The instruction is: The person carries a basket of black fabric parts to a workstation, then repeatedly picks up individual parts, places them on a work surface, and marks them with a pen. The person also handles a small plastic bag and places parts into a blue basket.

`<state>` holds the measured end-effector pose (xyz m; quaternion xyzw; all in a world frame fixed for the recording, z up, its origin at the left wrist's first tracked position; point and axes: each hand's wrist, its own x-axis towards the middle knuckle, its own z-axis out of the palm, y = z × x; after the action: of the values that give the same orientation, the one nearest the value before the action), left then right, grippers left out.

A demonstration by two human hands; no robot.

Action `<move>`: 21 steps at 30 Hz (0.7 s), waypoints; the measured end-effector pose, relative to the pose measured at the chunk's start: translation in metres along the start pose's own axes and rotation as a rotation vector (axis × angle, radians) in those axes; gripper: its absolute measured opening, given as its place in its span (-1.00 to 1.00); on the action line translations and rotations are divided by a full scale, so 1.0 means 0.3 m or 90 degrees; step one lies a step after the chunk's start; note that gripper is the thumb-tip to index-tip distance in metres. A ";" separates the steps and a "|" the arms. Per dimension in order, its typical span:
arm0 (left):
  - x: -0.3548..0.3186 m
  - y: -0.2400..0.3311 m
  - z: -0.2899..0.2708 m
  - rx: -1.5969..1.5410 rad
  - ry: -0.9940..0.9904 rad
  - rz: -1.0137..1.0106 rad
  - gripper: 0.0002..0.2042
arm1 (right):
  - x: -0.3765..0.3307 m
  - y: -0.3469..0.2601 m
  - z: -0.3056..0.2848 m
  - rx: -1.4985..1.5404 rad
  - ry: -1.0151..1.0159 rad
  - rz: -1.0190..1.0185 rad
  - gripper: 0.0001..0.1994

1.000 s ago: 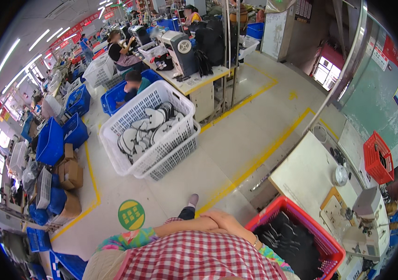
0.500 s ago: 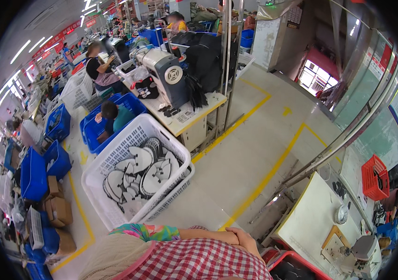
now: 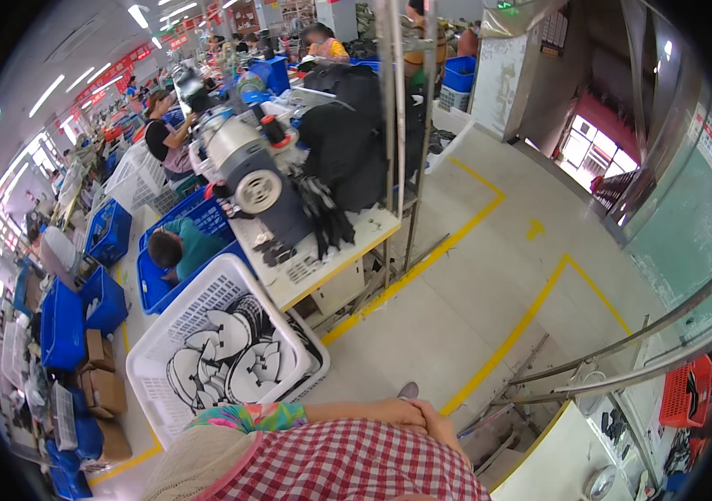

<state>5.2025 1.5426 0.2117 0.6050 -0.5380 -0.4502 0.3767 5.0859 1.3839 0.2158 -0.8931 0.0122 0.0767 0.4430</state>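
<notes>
head view: white basket (image 3: 149, 392) holding black-white pieces (image 3: 231, 331); hands (image 3: 407, 413) clasped together, can't see whether gripping anything

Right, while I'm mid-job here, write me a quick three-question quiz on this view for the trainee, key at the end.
1. True or false: the person's bare left hand and bare right hand are held well apart.

2. What lies in the large white perforated plastic basket?
A) Green glass bottles
B) Flat black-and-white pieces
C) Wooden planks

3. Fill in: in the picture, the big grey-and-white sewing machine stands to the ___ of the red perforated plastic basket.

Key:
1. False; they touch in front of the red-and-white checked apron.
2. B
3. left
</notes>
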 end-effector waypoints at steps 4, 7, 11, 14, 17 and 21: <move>0.282 0.037 -0.324 0.064 -0.025 -0.022 -0.52 | 0.328 0.101 -0.340 0.027 0.018 -0.211 -0.50; 0.460 0.059 -0.535 -0.065 -0.018 -0.014 -0.46 | 0.567 0.129 -0.577 -0.001 -0.090 -0.278 -0.55; 0.589 -0.008 -0.762 -0.152 -0.053 -0.230 -0.36 | 0.868 0.141 -0.770 0.028 -0.243 -0.337 -0.57; 0.707 -0.104 -0.982 -0.211 -0.072 -0.258 -0.31 | 1.097 0.185 -0.919 0.065 -0.202 -0.459 -0.58; 0.857 -0.153 -1.222 -0.237 -0.035 -0.150 -0.42 | 1.346 0.241 -1.074 -0.024 -0.213 -0.459 -0.57; 1.128 -0.136 -1.589 -0.173 -0.008 -0.173 -0.40 | 1.624 0.313 -1.340 -0.028 -0.186 -0.315 -0.57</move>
<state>5.6734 1.1995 0.2742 0.6127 -0.3878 -0.5693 0.3874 5.6094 1.0305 0.3092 -0.8578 -0.2716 0.0945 0.4260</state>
